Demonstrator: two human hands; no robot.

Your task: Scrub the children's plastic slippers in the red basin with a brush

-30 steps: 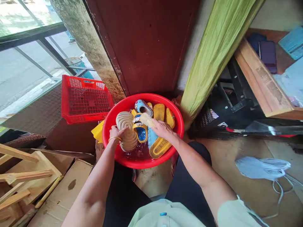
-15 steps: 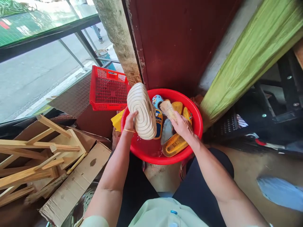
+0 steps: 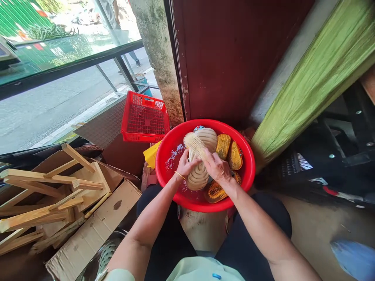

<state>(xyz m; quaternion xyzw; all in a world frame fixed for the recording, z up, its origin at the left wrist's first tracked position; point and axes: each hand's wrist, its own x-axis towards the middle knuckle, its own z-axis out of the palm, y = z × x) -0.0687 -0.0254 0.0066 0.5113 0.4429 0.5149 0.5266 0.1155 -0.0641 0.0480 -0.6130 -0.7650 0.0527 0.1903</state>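
My left hand [image 3: 185,166] is closed on the near left side of a cream slipper [image 3: 207,137], whose ridged sole faces up. In my closed right hand [image 3: 218,168] is a scrub brush [image 3: 193,143] with pale bristles, slanting across the middle of the slipper. Whether the bristles touch the sole I cannot tell. Both hands are over a red basin [image 3: 249,164] between my knees. Yellow-soled slippers [image 3: 223,146] lie in it on the right, and a blue patterned shoe [image 3: 199,128] is mostly hidden behind the cream slipper. Water glints at the basin's left.
A red plastic crate [image 3: 145,117] sits behind the basin to the left, near a yellow object [image 3: 151,155]. Wooden frames [image 3: 52,195] and flattened cardboard [image 3: 96,222] lie at left. A dark red door [image 3: 234,58] stands behind; green cloth [image 3: 304,74] hangs at right.
The cream slipper has moved right and lower over the basin. My right hand has brought the brush leftward across it. The view has shifted slightly.
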